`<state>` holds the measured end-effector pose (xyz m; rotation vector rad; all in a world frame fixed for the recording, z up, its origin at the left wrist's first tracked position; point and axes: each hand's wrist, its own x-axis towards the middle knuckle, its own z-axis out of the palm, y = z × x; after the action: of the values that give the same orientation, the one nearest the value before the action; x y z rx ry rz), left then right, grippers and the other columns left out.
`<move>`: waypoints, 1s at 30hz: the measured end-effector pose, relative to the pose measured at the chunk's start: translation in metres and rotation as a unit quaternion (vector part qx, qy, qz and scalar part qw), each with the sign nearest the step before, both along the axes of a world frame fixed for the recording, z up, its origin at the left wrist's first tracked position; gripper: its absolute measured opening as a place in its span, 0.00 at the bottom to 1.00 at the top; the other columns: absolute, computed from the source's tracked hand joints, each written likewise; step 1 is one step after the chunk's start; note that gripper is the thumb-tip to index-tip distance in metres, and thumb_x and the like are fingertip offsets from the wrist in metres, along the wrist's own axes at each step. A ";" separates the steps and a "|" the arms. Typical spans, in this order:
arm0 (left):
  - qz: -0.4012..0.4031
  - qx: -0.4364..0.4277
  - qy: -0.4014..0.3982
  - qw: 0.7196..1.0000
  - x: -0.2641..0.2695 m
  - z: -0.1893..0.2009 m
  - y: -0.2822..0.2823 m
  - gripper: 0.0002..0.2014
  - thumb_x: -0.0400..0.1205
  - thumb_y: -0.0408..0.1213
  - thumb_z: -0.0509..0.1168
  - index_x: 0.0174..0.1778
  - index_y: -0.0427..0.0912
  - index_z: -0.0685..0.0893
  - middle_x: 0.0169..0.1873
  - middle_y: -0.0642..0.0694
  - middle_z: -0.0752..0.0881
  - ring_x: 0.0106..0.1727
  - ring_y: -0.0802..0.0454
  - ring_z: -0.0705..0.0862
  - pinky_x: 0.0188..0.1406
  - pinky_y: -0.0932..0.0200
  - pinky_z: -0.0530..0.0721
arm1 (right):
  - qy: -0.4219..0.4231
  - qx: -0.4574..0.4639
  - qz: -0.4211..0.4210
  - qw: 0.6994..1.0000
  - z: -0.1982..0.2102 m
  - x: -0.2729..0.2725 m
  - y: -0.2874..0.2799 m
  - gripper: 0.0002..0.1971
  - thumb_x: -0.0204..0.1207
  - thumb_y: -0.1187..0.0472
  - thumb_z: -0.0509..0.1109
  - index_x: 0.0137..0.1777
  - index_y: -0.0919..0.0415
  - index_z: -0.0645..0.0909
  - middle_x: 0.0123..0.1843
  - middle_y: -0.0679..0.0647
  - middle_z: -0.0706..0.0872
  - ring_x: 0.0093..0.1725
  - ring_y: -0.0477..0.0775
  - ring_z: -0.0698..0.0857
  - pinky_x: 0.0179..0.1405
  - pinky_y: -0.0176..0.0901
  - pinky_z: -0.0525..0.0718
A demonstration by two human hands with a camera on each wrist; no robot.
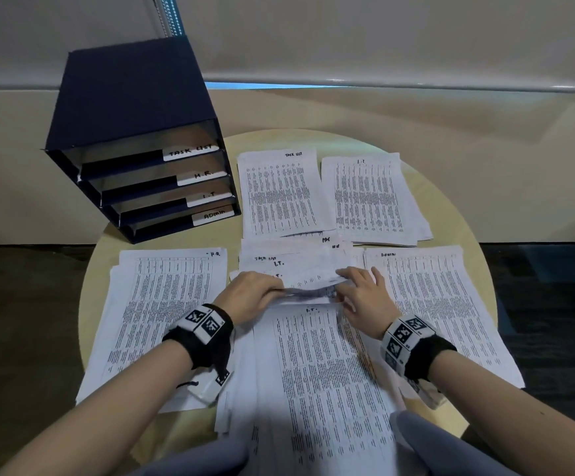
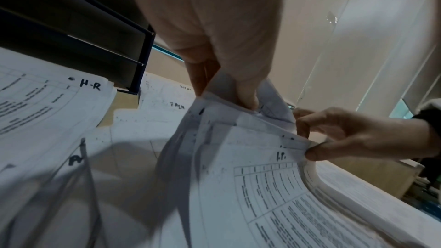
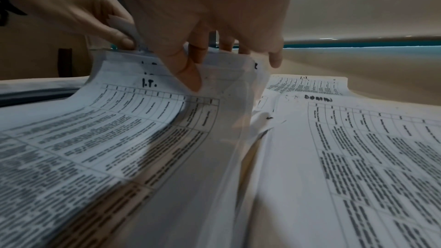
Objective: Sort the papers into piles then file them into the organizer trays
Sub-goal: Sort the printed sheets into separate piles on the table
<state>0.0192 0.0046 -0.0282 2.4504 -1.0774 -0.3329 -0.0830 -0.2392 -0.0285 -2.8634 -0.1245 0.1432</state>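
Note:
An unsorted paper stack lies at the table's near middle, and its top sheet is marked I.T.. Both hands lift the far edges of its upper sheets. My left hand pinches a few raised sheets between thumb and fingers. My right hand pinches the same edge further right, thumb in front and fingers behind the paper. Sorted piles lie around the stack: TASK LIST, I.T., H.R., ADMIN. The navy organizer stands at far left.
The organizer's labelled trays read TASK LIST, H.R., I.T. and ADMIN from top down, and face me. A few loose sheets lie between the stack and the far piles. The round table ends close behind the piles, near a wall.

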 end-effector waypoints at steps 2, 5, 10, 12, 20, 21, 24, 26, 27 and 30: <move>-0.018 0.012 -0.001 1.000 -0.003 0.000 0.003 0.11 0.84 0.46 0.62 0.46 0.46 0.87 0.37 0.51 0.88 0.38 0.54 0.83 0.44 0.51 0.84 | 0.002 0.002 0.005 1.000 -0.002 -0.003 0.001 0.05 0.75 0.60 0.65 0.48 0.55 0.81 0.70 0.53 0.74 0.73 0.55 0.68 0.76 0.65 0.50; 0.007 0.025 0.075 0.997 -0.006 0.005 0.004 0.27 0.81 0.63 0.54 0.41 0.41 0.84 0.37 0.50 0.85 0.37 0.53 0.81 0.44 0.54 0.81 | -0.007 0.012 0.009 1.000 -0.005 -0.005 0.001 0.04 0.74 0.60 0.67 0.47 0.56 0.82 0.65 0.53 0.78 0.69 0.57 0.73 0.75 0.66 0.54; 0.229 -0.085 0.262 0.933 0.008 0.010 -0.003 0.20 0.89 0.50 0.48 0.49 0.42 0.82 0.55 0.48 0.84 0.55 0.52 0.81 0.56 0.57 0.76 | -0.027 -0.001 0.028 0.999 -0.003 -0.008 0.003 0.03 0.73 0.61 0.67 0.44 0.56 0.82 0.65 0.52 0.80 0.67 0.58 0.76 0.73 0.68 0.58; 0.238 -0.026 0.259 0.936 0.022 0.008 -0.003 0.10 0.88 0.40 0.52 0.56 0.43 0.77 0.63 0.45 0.80 0.57 0.50 0.80 0.51 0.59 0.77 | -0.034 -0.010 0.041 0.999 -0.001 -0.010 0.004 0.04 0.72 0.62 0.67 0.45 0.57 0.82 0.64 0.53 0.81 0.66 0.59 0.77 0.73 0.70 0.59; 0.224 0.174 0.216 0.934 0.041 -0.005 -0.001 0.27 0.80 0.31 0.60 0.76 0.41 0.66 0.76 0.38 0.58 0.63 0.40 0.78 0.60 0.52 0.79 | -0.010 -0.020 0.072 0.997 0.002 -0.011 0.009 0.06 0.68 0.63 0.73 0.43 0.54 0.81 0.64 0.52 0.82 0.61 0.58 0.81 0.70 0.72 0.65; 0.219 0.183 0.203 0.937 0.041 -0.005 0.000 0.26 0.79 0.33 0.62 0.74 0.41 0.68 0.74 0.38 0.62 0.64 0.40 0.76 0.62 0.53 0.77 | 0.002 -0.010 0.063 0.998 0.003 -0.009 0.008 0.04 0.71 0.62 0.70 0.44 0.54 0.81 0.65 0.52 0.80 0.63 0.57 0.79 0.73 0.69 0.62; 0.208 0.207 0.138 0.946 0.042 -0.001 0.001 0.19 0.78 0.42 0.68 0.64 0.44 0.75 0.66 0.40 0.70 0.67 0.40 0.69 0.65 0.49 0.74 | 0.018 -0.009 0.056 0.998 0.006 0.001 0.008 0.05 0.74 0.60 0.64 0.48 0.56 0.79 0.61 0.49 0.79 0.60 0.54 0.77 0.75 0.61 0.61; 0.192 0.217 0.096 0.952 0.042 0.002 0.000 0.22 0.78 0.47 0.70 0.65 0.45 0.77 0.65 0.40 0.73 0.71 0.39 0.68 0.69 0.44 0.72 | 0.023 -0.017 0.052 0.998 0.009 0.006 0.009 0.06 0.74 0.61 0.63 0.48 0.56 0.79 0.58 0.49 0.79 0.56 0.53 0.77 0.73 0.57 0.63; 0.178 0.219 0.092 0.955 0.042 0.003 0.000 0.24 0.78 0.47 0.70 0.69 0.44 0.76 0.67 0.40 0.75 0.71 0.39 0.70 0.69 0.44 0.72 | 0.019 -0.020 0.052 0.998 0.010 0.007 0.009 0.06 0.73 0.61 0.63 0.47 0.57 0.79 0.57 0.49 0.79 0.54 0.53 0.77 0.71 0.56 0.64; 0.144 0.211 0.139 0.957 0.042 0.006 0.002 0.26 0.80 0.42 0.70 0.73 0.37 0.76 0.62 0.39 0.82 0.66 0.40 0.80 0.61 0.54 0.77 | -0.007 -0.014 0.060 0.998 0.012 0.007 0.009 0.04 0.70 0.62 0.66 0.44 0.57 0.79 0.51 0.50 0.81 0.50 0.55 0.79 0.68 0.58 0.67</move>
<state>0.0610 0.0067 -0.0221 2.7676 -0.5624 -0.8556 -0.0763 -0.2299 -0.0163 -2.8858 -0.2986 0.1495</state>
